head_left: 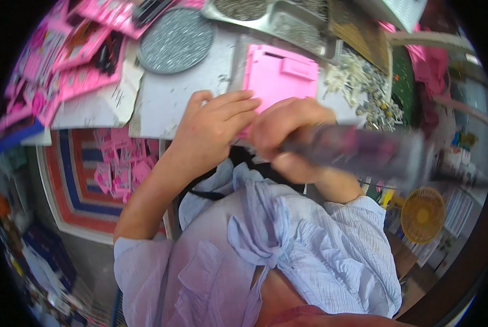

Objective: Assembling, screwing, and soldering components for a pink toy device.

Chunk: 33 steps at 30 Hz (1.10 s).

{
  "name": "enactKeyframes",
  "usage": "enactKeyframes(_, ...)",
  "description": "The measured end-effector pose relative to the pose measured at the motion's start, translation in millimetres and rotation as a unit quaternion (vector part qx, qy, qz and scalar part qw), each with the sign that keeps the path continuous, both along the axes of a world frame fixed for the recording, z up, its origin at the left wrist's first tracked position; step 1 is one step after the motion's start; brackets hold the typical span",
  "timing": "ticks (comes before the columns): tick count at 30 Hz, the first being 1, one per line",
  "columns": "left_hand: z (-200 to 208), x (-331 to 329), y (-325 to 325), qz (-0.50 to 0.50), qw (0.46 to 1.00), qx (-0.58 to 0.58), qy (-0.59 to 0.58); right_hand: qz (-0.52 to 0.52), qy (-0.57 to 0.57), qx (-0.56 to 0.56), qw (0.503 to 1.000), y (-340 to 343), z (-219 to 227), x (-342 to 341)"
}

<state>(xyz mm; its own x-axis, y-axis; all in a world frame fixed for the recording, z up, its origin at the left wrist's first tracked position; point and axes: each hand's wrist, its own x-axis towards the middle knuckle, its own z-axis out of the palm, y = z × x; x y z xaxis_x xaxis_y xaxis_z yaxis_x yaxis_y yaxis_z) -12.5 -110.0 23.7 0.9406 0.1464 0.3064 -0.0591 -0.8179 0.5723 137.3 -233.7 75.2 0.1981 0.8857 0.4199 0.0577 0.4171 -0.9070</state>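
Casing [282, 73], pink, flat and boxy, with a raised block and a dark slot near its far edge; lies on the worktable [170, 95] in front of the person, its near part covered by both hands.

Left hand [214, 122]: back upward, fingers mostly extended, side by side with narrow gaps, tips at the casing's left edge; outermost finger bent. Thumb hidden, so whether it pinches the casing cannot be told.

Right hand [290, 133]: just beside the left, over the near right corner of the casing, fingers curled tightly round a hand tool [358, 152].

Hand tool: thick, dark barrel, thin end directed rightward; badly blurred, perhaps a powered driver.

Round tray [142, 57], grey, beyond the left hand, filled with small shiny metal pieces.

Metal tray [276, 24], compartmented, beyond the casing; small metal pieces inside.

White parts [343, 79], slender, heaped right of the casing; mixed small grey and yellowish parts [383, 109] beside them.

Pink parts [86, 82], piled at the table's far left, black pieces [110, 54] among them.

Bin [76, 182], red-and-blue striped inside, below the table's left side; more pink pieces [119, 163] within.

Basket-like round object [424, 215], orange-yellow, at lower right.
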Motion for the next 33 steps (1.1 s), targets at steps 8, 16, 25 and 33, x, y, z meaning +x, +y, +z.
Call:
enactKeyframes(8, 9.6, 72.3, -36.2, -0.028, 0.998, 0.000, -0.063, -0.145, 0.042, 0.055, 0.987, -61.4, 27.3, 105.3)
enactKeyframes(16, -3.9, 83.3, -42.4, -0.010, 0.998, 0.052, -0.044, -0.198, 0.041, 0.040, 0.978, -46.7, -15.0, 113.4)
enactKeyframes(25, 0.4, 80.2, -42.0, -0.005, 0.999, 0.042, -0.015, -0.145, 0.040, 0.035, 0.988, -52.0, -9.3, 105.6)
enactKeyframes(33, -5.2, 85.3, -39.6, -0.022, 0.999, -0.016, -0.045, -0.162, 0.048, -0.018, 0.985, -81.5, -14.2, 72.1)
